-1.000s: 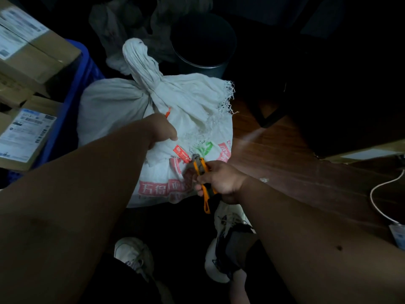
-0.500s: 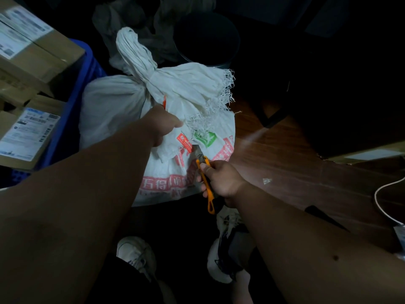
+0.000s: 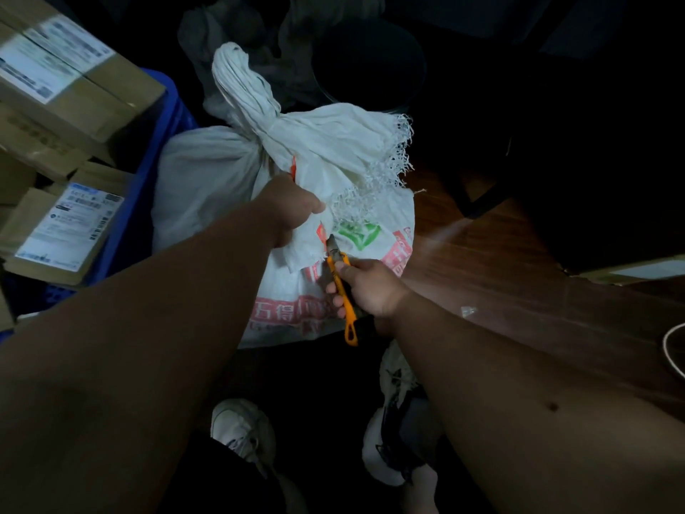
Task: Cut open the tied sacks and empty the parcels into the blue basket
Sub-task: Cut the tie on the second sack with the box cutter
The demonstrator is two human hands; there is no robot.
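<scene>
A: Head view, looking down: where is the sack?

B: The white woven plastic sack (image 3: 207, 187), printed in red and green, stands on the brown wooden floor (image 3: 519, 276), just beside the blue plastic basket (image 3: 148, 172) on its left. Its neck is knotted, with a twisted tail sticking up and a frayed flap hanging to the right.

A: And the hands?

B: The left hand (image 3: 293, 209) is curled round a bunch of sack cloth just under the knot, gripping it. The right hand (image 3: 367, 287) is wrapped round the orange-handled utility knife (image 3: 343, 291), thumb along the top. The knife's tip touches the cloth right below the left hand, near the green logo.

A: What's in the basket?

B: Brown cardboard parcels with white shipping labels (image 3: 63, 231), stacked; some rise above the rim.

A: Anything else?

B: A dark round bin (image 3: 370, 64) behind the sack, crumpled pale sacks (image 3: 237, 27) beside it, a white cable (image 3: 671, 350) at the right edge, and the person's white sneakers (image 3: 241, 428) at the bottom.
</scene>
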